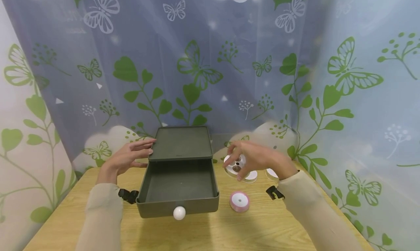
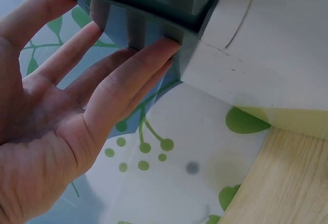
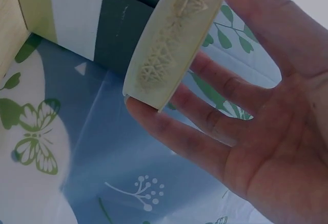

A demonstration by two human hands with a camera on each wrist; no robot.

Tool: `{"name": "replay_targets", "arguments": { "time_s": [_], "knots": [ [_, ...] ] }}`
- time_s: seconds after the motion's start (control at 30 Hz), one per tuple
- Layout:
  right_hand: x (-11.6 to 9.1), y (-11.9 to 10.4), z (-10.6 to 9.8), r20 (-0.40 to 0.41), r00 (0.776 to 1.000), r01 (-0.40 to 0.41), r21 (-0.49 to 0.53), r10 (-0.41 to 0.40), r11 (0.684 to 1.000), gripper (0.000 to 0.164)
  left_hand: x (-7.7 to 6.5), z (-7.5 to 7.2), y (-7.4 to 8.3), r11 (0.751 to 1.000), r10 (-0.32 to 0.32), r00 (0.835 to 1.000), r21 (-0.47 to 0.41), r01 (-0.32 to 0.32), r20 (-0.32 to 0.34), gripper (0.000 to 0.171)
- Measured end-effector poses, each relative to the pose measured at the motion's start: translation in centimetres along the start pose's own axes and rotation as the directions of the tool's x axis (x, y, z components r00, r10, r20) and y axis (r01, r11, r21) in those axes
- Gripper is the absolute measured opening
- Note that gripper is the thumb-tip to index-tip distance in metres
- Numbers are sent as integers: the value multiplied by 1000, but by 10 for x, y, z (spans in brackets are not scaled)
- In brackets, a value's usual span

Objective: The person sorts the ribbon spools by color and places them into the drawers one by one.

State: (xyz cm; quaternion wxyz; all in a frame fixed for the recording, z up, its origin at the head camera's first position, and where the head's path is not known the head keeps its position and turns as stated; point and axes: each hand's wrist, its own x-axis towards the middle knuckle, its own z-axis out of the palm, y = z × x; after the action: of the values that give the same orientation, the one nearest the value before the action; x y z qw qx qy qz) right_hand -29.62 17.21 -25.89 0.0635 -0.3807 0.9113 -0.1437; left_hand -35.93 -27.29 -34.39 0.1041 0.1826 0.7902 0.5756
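My right hand (image 1: 251,156) holds a white spool (image 1: 235,165) with round holes in its face, to the right of the box. In the right wrist view the spool's rim shows a cream, lace-like band (image 3: 166,44), gripped between thumb and fingers. A dark grey-green drawer box (image 1: 182,143) stands mid-table, its drawer (image 1: 180,187) pulled out towards me, with a round white knob (image 1: 179,213) in front. My left hand (image 1: 126,158) is at the box's left side; its extended fingertips touch the edge in the left wrist view (image 2: 97,85).
A pink spool (image 1: 239,202) with a white centre lies right of the drawer. Behind it, partly hidden by the right hand and forearm, are white spools (image 1: 252,177) (image 1: 271,174). A curtain (image 1: 229,109) with butterflies and leaves closes off the back of the wooden table (image 1: 262,229).
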Motion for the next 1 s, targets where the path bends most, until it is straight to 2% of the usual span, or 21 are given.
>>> {"name": "replay_targets", "arguments": {
  "time_s": [0.07,0.37,0.67,0.9,1.0],
  "knots": [
    [2,-3,-2,2,1000,-6,2,6,1000,48,0,0,0,1000,-1,1000,-3,1,2,69],
    [13,-16,-7,8,998,58,-37,-58,998,49,-1,1,2,1000,-3,1000,-4,3,12,70],
    [22,-25,-7,39,997,72,-51,-70,996,49,0,3,3,1000,-15,1000,-9,15,2,70],
    [28,-34,-7,33,992,120,-82,-118,989,51,-1,3,4,1000,-11,1000,-7,11,4,71],
    [31,-38,-7,35,993,115,-83,-113,990,51,-2,3,3,1000,-17,1000,-8,17,0,71]
  ]
}}
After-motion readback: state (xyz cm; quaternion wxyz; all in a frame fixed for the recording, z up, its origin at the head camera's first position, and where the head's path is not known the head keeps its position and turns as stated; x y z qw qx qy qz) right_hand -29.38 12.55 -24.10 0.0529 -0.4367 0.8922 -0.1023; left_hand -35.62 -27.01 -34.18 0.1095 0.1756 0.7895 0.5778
